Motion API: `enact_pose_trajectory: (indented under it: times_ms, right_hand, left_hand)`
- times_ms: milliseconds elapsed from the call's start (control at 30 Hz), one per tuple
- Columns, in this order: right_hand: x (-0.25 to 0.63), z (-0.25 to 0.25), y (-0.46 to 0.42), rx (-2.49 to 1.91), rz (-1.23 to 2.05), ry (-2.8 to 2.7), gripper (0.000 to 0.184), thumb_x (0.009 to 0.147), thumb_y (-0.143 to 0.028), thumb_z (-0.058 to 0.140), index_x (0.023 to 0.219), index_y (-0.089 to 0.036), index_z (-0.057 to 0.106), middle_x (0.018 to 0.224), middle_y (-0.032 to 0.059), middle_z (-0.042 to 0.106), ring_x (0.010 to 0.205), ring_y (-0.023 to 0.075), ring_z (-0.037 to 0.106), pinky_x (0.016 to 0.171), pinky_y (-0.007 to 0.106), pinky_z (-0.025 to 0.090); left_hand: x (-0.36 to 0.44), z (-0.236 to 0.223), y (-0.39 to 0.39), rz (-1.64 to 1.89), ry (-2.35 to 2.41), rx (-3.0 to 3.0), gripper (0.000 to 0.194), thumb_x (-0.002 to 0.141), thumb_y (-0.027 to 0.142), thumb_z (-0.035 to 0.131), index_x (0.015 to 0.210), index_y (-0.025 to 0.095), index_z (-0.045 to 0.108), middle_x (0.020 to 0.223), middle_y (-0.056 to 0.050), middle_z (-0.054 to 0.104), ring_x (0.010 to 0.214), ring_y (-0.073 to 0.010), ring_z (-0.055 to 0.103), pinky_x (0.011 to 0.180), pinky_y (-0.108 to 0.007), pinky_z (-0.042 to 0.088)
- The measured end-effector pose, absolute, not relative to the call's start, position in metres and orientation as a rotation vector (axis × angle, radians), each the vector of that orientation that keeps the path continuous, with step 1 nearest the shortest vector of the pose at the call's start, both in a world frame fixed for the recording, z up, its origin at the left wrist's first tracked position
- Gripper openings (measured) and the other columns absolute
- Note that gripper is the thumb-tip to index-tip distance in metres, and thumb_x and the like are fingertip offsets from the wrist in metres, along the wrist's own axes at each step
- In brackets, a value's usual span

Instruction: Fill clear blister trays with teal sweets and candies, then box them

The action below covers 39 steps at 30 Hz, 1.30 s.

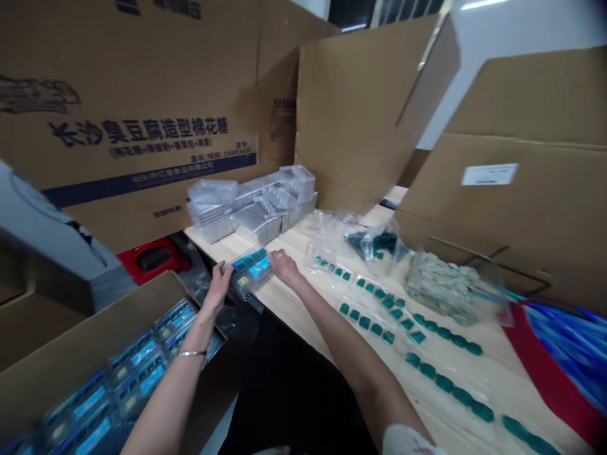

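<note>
Between my two hands is a clear plastic box (pixel 251 268) with a blue label and a row of dark green pieces showing inside. My left hand (pixel 220 282) grips its left end, and my right hand (pixel 284 265) is closed on its right end. The box is over the table's near left edge, slightly tilted. Below and to the left, a cardboard carton (pixel 28 360) holds several similar blue-labelled boxes (pixel 142 379) in rows. Just behind my hands, clear empty plastic boxes (pixel 260 215) are stacked on the wooden table (pixel 303 316).
Rows of dark green pieces (pixel 443 382) in clear trays run along the table to the right. Behind them are a bag of dark green pieces (pixel 379 243) and a clear bin of small packets (pixel 446 284). Tall cardboard (pixel 360 107) encloses the back. A red object (pixel 154 259) stands beyond the carton.
</note>
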State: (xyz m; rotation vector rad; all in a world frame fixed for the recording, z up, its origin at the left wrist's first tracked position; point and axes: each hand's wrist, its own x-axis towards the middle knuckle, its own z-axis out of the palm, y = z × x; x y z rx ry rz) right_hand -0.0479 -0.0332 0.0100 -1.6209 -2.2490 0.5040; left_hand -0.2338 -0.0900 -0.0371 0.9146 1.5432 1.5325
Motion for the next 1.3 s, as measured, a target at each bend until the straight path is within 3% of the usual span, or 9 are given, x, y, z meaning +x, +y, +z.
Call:
enact_pose_trajectory:
  times_ms: [133, 200, 300, 433, 667, 867, 1033, 1133, 1300]
  right_hand:
    - [-0.019, 0.020, -0.054, -1.656, 0.283, -2.194, 0.040, 0.094, -0.036, 0.034, 0.129, -0.017, 0.042, 0.122, 0.0131, 0.051, 0.102, 0.0211, 0.055, 0.080, 0.032, 0.045]
    - [0.004, 0.021, -0.065, -1.734, 0.058, -2.216, 0.032, 0.092, -0.021, 0.038, 0.120, -0.013, 0.050, 0.119, 0.0159, 0.051, 0.103, 0.0233, 0.053, 0.080, 0.034, 0.045]
    - [0.037, 0.015, -0.075, -1.863, -0.242, -2.243, 0.030, 0.084, -0.001, 0.036, 0.102, -0.008, 0.059, 0.106, 0.0198, 0.054, 0.100, 0.0261, 0.051, 0.076, 0.037, 0.046]
    - [0.059, 0.003, -0.076, -1.784, -0.404, -2.354, 0.032, 0.080, 0.004, 0.035, 0.100, -0.006, 0.059, 0.101, 0.0191, 0.055, 0.096, 0.0259, 0.051, 0.076, 0.038, 0.045]
    - [0.080, 0.008, -0.061, -1.679, -0.281, -2.433, 0.026, 0.086, -0.004, 0.039, 0.100, -0.011, 0.060, 0.114, 0.0163, 0.055, 0.100, 0.0235, 0.051, 0.083, 0.033, 0.041]
    - [0.092, 0.019, -0.074, -1.508, -0.268, -2.452, 0.027, 0.089, -0.009, 0.038, 0.105, -0.014, 0.059, 0.118, 0.0131, 0.054, 0.105, 0.0236, 0.051, 0.086, 0.033, 0.041]
    - [0.101, 0.024, -0.121, -1.297, -0.252, -2.439, 0.033, 0.090, -0.009, 0.035, 0.115, -0.017, 0.056, 0.115, 0.0131, 0.056, 0.102, 0.0211, 0.054, 0.088, 0.035, 0.043]
    - [0.122, 0.035, -0.154, -1.327, -0.174, -2.187, 0.035, 0.091, -0.019, 0.041, 0.124, -0.020, 0.051, 0.121, 0.0129, 0.052, 0.106, 0.0212, 0.053, 0.088, 0.035, 0.045]
    - [0.170, 0.047, -0.176, -1.500, 0.217, -1.495, 0.047, 0.086, -0.041, 0.050, 0.126, -0.017, 0.047, 0.110, 0.0115, 0.057, 0.074, 0.0149, 0.058, 0.068, 0.030, 0.052]
  left_hand:
    - [-0.233, -0.015, -0.100, 1.514, 1.703, 0.962, 0.054, 0.081, 0.043, 0.052, 0.125, 0.014, 0.041, 0.130, -0.016, 0.044, 0.125, -0.0259, 0.038, 0.107, -0.040, 0.024]
    - [-0.224, -0.003, -0.110, 1.600, 1.815, 1.082, 0.054, 0.082, 0.042, 0.051, 0.127, 0.014, 0.041, 0.134, -0.016, 0.039, 0.129, -0.0265, 0.031, 0.110, -0.041, 0.016]
    - [-0.192, 0.011, -0.124, 1.702, 1.813, 1.423, 0.050, 0.081, 0.040, 0.052, 0.125, 0.018, 0.045, 0.129, -0.013, 0.045, 0.120, -0.0251, 0.042, 0.104, -0.041, 0.029]
    - [-0.132, 0.008, -0.124, 1.491, 1.357, 1.368, 0.035, 0.073, 0.036, 0.064, 0.104, 0.019, 0.057, 0.108, -0.009, 0.060, 0.103, -0.0210, 0.055, 0.093, -0.034, 0.040]
    - [-0.078, -0.018, -0.091, 1.310, 1.068, 0.895, 0.040, 0.065, 0.030, 0.074, 0.098, 0.015, 0.058, 0.104, -0.009, 0.061, 0.100, -0.0174, 0.057, 0.092, -0.032, 0.042]
    - [-0.065, -0.002, -0.055, 1.166, 0.930, 0.696, 0.042, 0.075, 0.052, 0.060, 0.093, 0.014, 0.053, 0.102, -0.014, 0.060, 0.089, -0.0204, 0.064, 0.083, -0.039, 0.051]
    - [-0.062, 0.017, -0.060, 1.138, 0.632, 0.590, 0.025, 0.074, 0.026, 0.068, 0.094, 0.016, 0.057, 0.109, -0.012, 0.063, 0.105, -0.0262, 0.060, 0.088, -0.042, 0.050]
    - [-0.054, 0.025, -0.078, 1.183, 0.516, 0.660, 0.027, 0.076, 0.020, 0.065, 0.101, 0.016, 0.057, 0.123, -0.012, 0.058, 0.112, -0.0282, 0.056, 0.092, -0.045, 0.048]
    - [-0.019, 0.038, -0.103, 1.140, 0.452, 0.684, 0.028, 0.080, 0.022, 0.061, 0.108, 0.018, 0.056, 0.128, -0.010, 0.055, 0.111, -0.0273, 0.057, 0.093, -0.047, 0.047]
